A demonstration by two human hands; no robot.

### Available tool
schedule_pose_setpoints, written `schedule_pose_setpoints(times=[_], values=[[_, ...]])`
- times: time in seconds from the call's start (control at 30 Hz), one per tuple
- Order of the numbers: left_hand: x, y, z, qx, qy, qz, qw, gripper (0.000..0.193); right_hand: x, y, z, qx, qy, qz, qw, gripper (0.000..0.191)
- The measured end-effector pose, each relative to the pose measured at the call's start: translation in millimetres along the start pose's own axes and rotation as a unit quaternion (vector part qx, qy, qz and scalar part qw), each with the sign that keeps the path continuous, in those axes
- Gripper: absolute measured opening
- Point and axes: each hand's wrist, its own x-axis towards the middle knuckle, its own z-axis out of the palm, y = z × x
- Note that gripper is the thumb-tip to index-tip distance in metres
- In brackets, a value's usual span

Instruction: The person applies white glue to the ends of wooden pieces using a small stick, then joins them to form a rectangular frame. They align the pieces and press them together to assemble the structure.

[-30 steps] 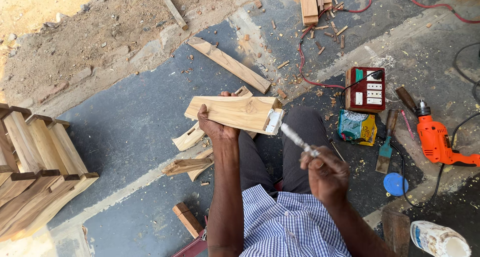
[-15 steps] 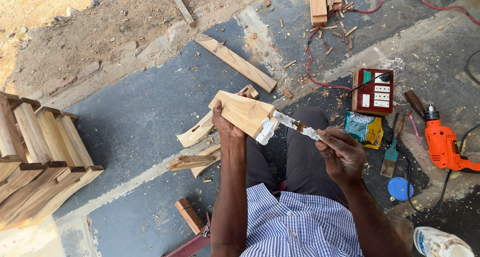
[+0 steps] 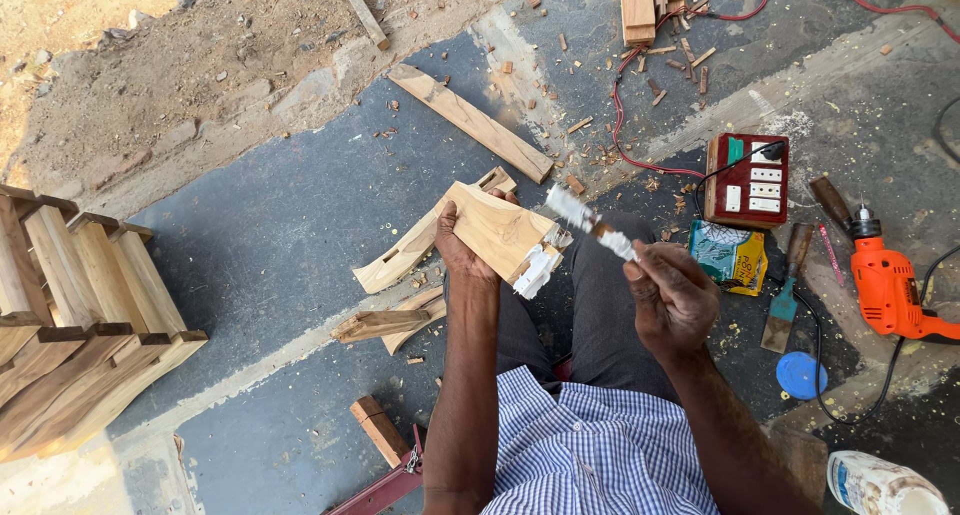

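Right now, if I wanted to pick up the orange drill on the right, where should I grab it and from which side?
Take the orange drill by its fat orange body, just behind the metal nose, coming straight down from above. It lies flat on the ground, nose pointing up the picture, cord trailing off right. The chisel lies close on its left, so close around the body front to back.

Outdoor carpentry work spot on the ground, not an indoor shop. Painted concrete floor (image 3: 270, 235) strewn with sawdust and wood chips; bare dirt (image 3: 150, 65) along its edge. Offcuts and a plank (image 3: 470, 122) lie about. Shaped wooden pieces stacked at left (image 3: 70, 315). Orange power drill (image 3: 885, 285), red extension socket box (image 3: 747, 180) with red cable (image 3: 625, 115), chisel (image 3: 785, 295). Person works seated on the floor.
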Motion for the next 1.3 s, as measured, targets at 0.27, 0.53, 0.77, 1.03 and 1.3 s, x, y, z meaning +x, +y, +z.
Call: schedule_pose_setpoints(times=[0.27,0.53,0.77,1.03,1.3], values=[[2.8,2.9,-5.3,0.007,-0.007,-0.017,1.0,0.061,-7.6,-2.2,-0.9,0.05,0.047,0.137,0.988,0.028],[27.0,20.2,-41.3,0.126,0.002,0.004,0.992,0.071,-45.1,18.4,-43.5,0.044,0.162,0.198,0.966,0.023],[5.9,56.1,-4.2,0.302,-0.14,-0.085,0.939,0.061,-211.4,-58.4,-300.5,-0.487,0.176,0.477,0.71,0.025],[58.8,9.5,5.5,0.4,-0.162,-0.083,0.898,0.059,-372.0,-40.8,-368.8,-0.536,0.146,0.635,0.536,0.022],[65.3,-14.8,-5.9,0.422,-0.187,-0.079,0.883,0.058,-394.0,-9.6,-366.3,-0.526,0.212,0.597,0.568,0.024]])
